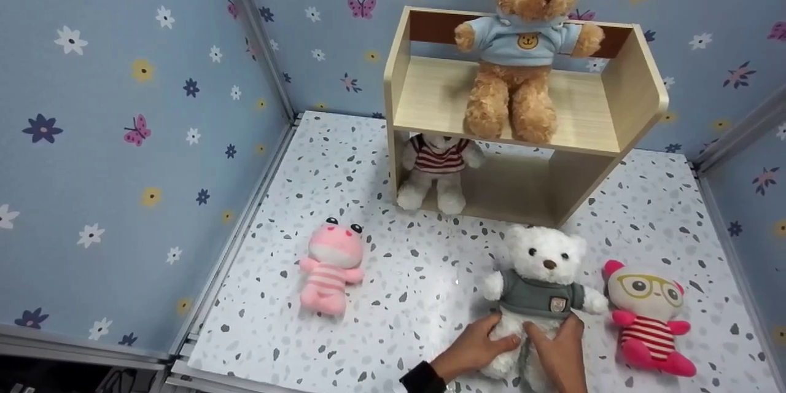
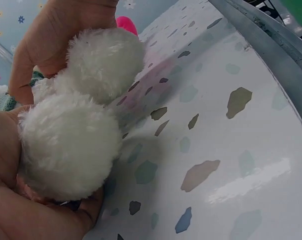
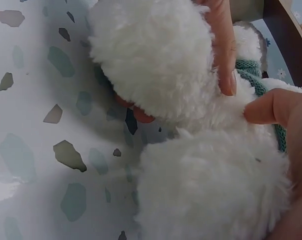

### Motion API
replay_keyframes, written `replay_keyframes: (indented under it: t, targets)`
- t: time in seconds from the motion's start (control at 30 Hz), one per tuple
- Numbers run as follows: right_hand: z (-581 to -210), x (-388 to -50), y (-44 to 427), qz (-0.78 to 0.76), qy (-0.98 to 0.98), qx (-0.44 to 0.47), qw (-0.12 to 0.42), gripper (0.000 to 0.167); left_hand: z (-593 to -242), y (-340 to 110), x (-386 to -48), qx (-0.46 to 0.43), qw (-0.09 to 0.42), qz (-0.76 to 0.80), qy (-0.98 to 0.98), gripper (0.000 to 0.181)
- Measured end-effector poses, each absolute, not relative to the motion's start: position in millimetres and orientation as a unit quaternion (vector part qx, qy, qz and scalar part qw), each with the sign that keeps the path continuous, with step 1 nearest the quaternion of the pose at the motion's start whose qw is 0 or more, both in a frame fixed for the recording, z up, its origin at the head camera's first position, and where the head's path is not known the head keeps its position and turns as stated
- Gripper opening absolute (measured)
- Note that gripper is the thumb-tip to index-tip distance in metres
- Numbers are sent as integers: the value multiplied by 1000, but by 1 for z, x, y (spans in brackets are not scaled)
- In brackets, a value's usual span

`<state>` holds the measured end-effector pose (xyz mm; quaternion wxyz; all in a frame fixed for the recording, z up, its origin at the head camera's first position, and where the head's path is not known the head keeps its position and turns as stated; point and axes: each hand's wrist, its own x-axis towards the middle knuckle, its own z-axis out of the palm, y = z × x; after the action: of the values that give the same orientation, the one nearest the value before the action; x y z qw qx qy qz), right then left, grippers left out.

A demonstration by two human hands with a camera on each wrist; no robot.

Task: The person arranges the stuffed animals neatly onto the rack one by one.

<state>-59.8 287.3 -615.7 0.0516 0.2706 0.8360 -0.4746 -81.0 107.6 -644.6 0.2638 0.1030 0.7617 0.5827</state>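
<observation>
A white teddy bear (image 1: 544, 258) in a dark green sweater is held at the front of the table, facing the camera. My left hand (image 1: 476, 344) grips its leg on the image's left, thumb across the front. Around the other leg curls my right hand (image 1: 562, 353), its thumb near the sweater's hem. In the left wrist view the bear's fluffy feet (image 2: 71, 145) stand out, with fingers wrapped about the legs. The right wrist view shows white leg fur (image 3: 156, 60) between fingers and thumb (image 3: 271, 106).
A wooden two-tier shelf (image 1: 638, 86) stands behind, with a brown bear (image 1: 522, 43) on top and a striped-shirt bear (image 1: 437, 166) below. A pink frog plush (image 1: 331, 267) lies left; a pink panda-like plush (image 1: 651, 313) in glasses lies right. Patterned walls (image 1: 123, 135) enclose the table.
</observation>
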Motion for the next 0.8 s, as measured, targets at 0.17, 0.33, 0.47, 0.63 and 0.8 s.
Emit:
replay_keyframes:
  t: [0.17,0.33,0.47,0.63,0.8]
  targets:
    - [-614,-59,285,-464,846,258,49,113,-644,106,-79,122,257,582,762,37]
    - [-612,-58,280,-452,857,244,28,124,-641,105,-78,122,265,570,768,59]
    - [-611,-60,278,-444,861,246,13,126,-639,105,-78,127,259,577,764,63]
    - [-609,-63,276,-434,861,267,7,131,-637,105,-79,137,239,581,766,61]
    - [-605,-64,273,-418,857,301,30,141,-637,106,-79,134,223,574,777,61]
